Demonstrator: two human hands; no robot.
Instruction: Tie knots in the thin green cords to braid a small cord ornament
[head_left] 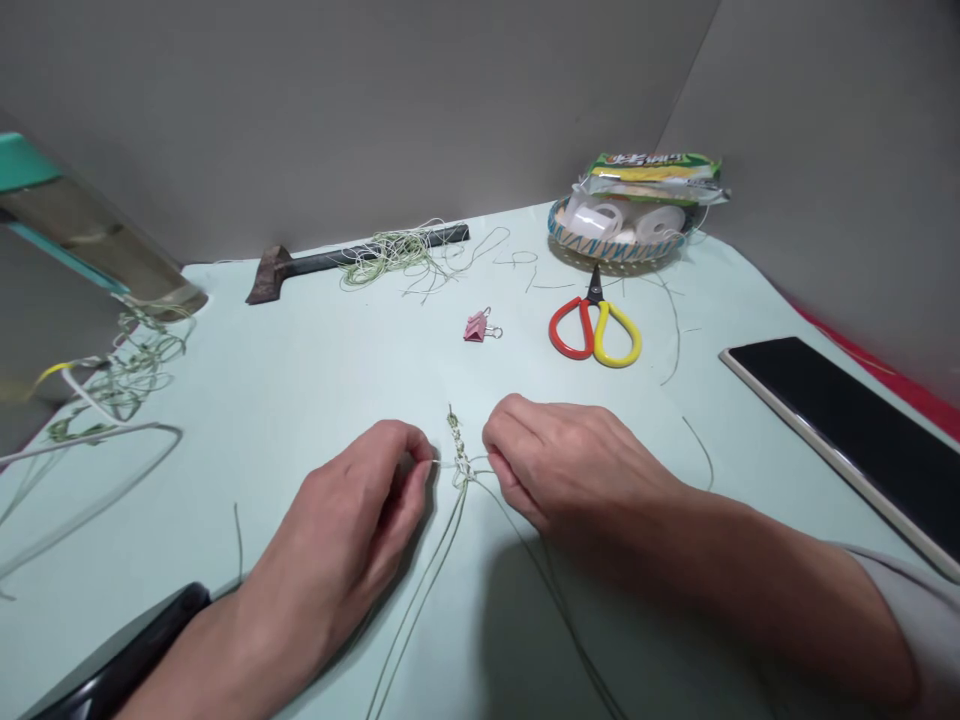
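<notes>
Between my two hands lies a short knotted cord braid, pale green and white, on the light table. On its left side, my left hand pinches a thin white cord that runs into the knot. My right hand is closed on another cord coming out of the knot's right side; its fingertips are partly hidden. Loose green cords trail from the braid's lower end toward me. Beyond the braid sits a pink binder clip, and farther right are scissors with red and yellow handles.
A hammer-like tool with tangled cord on it lies along the back. A basket holds white rolls and a packet. A phone lies right. A bottle, more cord and a black object are left.
</notes>
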